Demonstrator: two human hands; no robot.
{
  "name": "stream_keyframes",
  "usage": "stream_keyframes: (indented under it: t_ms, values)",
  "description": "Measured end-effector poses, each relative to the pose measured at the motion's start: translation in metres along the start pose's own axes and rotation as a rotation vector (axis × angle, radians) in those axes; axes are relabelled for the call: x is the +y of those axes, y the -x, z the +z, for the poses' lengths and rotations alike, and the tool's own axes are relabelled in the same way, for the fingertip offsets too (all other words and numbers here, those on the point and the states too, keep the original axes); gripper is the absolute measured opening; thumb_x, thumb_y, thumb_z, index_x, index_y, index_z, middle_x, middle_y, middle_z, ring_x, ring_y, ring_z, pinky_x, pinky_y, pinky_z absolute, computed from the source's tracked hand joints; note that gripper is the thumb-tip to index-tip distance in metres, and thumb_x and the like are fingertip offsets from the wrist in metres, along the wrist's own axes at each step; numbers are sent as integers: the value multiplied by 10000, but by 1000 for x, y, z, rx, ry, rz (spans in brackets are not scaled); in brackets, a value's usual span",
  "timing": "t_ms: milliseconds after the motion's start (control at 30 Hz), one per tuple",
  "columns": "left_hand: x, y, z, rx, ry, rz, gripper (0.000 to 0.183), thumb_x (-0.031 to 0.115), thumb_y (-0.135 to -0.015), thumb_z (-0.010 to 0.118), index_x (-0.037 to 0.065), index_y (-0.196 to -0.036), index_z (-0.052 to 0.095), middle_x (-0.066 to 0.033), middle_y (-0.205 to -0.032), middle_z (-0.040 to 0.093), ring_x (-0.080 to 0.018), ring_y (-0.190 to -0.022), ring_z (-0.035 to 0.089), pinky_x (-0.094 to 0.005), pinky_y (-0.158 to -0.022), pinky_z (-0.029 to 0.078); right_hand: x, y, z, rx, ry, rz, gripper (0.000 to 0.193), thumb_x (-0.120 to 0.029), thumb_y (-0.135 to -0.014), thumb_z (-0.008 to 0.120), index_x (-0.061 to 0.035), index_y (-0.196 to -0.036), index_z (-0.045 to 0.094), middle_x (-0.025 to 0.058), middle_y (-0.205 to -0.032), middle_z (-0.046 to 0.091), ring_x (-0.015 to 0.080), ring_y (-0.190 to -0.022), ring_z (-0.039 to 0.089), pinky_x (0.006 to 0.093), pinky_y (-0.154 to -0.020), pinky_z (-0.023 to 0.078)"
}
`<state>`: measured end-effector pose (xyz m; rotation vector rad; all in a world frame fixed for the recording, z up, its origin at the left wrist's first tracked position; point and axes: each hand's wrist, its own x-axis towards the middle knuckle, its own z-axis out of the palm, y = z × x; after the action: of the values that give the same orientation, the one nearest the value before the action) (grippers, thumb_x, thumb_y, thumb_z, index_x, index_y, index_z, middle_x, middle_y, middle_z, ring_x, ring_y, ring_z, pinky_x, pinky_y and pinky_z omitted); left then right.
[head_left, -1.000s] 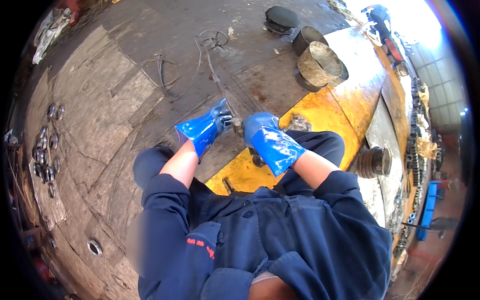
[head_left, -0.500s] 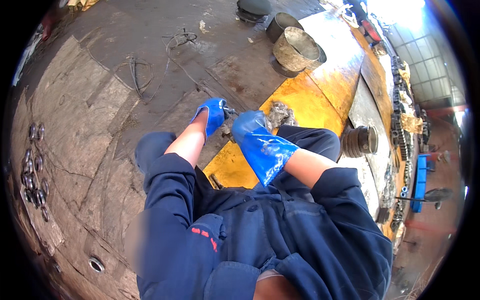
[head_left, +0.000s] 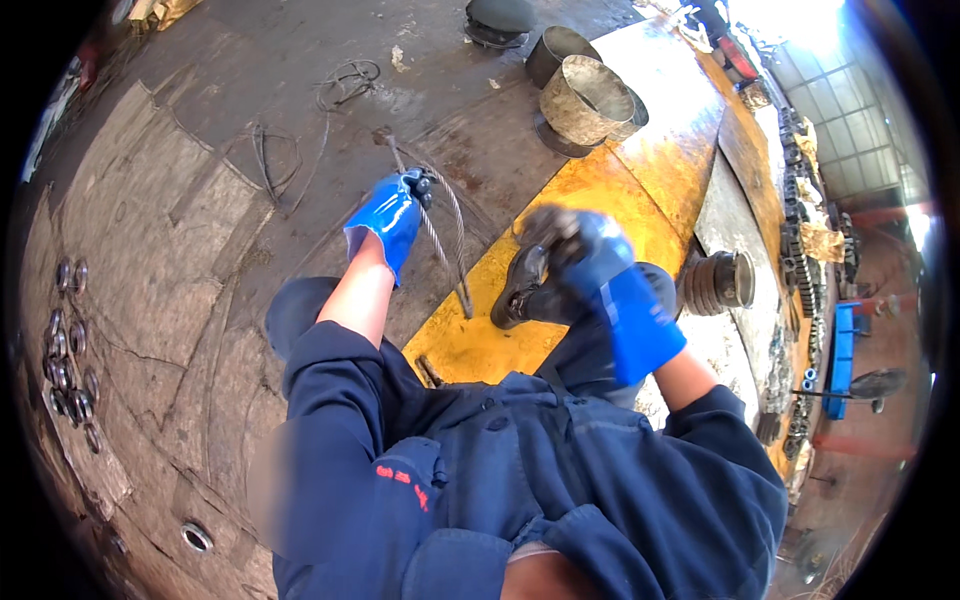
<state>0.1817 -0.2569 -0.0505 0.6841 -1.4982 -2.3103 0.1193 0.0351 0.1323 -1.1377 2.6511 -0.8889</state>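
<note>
My left hand (head_left: 402, 205), in a blue glove with dark-stained fingers, is closed round a twisted steel wire rope (head_left: 434, 238). The rope bends in a narrow loop, its lower end beside the yellow plate's edge and its upper end above the hand. To the right, my right hand (head_left: 585, 245), also blue-gloved, is raised over my right leg and smeared by motion. A grey-brown rag (head_left: 540, 226) shows blurred at its fingers, apart from the rope. Below that hand is my dark shoe (head_left: 520, 285) on the yellow plate (head_left: 480, 350).
Metal rings (head_left: 585, 98) stand at the far end of the plate. A ribbed cylindrical part (head_left: 718, 282) sits right of my knee. Thin cable (head_left: 345, 85) lies on the dark floor ahead. Several small rings (head_left: 62, 372) are at the left, and machine parts (head_left: 800, 265) line the right.
Both hands were close together over the plate's edge. The left has moved forward and left with the wire rope, whose loop now shows. The right has swung right with the rag, uncovering my shoe.
</note>
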Motion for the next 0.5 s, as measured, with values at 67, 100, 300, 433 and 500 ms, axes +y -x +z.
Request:
stream_keyframes:
  t_ms: [67,100,300,433,500]
  values:
    - [-7,2,-1,6,105,-99,235,206,-1030,499,50,-1076,669,25,-749,583,-100,-628,516,-253,-547,411,3,-27,-19,24,-162,118,157,-182,-822,710,-58,-905,659,85,-781,695,201,-695,691,331,-618,546]
    - [-4,8,-2,12,157,-170,231,214,-1029,504,55,-1065,668,28,-736,575,-98,-624,514,-250,-543,410,-13,-47,-35,-57,-217,208,146,-200,-876,681,-58,-893,652,70,-745,679,178,-638,672,311,-581,535]
    - [15,35,16,-12,358,-313,203,268,-1017,549,116,-1039,681,73,-692,527,-71,-598,493,-226,-531,396,-35,-96,30,-474,-862,532,225,-172,-882,727,-33,-1051,677,69,-860,687,160,-710,639,331,-650,521]
    - [24,21,12,275,202,-126,209,298,-971,597,173,-808,631,47,-570,478,-122,-490,436,-275,-446,348,-60,-102,104,-555,-932,443,320,-149,-849,771,-31,-1129,670,66,-970,697,169,-830,644,342,-756,519]
    - [23,12,-17,268,437,-167,231,315,-973,604,172,-794,634,41,-550,472,-136,-483,430,-290,-475,346,-74,-98,124,-596,-972,410,374,-137,-832,792,-30,-1168,666,64,-1025,702,174,-891,646,348,-809,518]
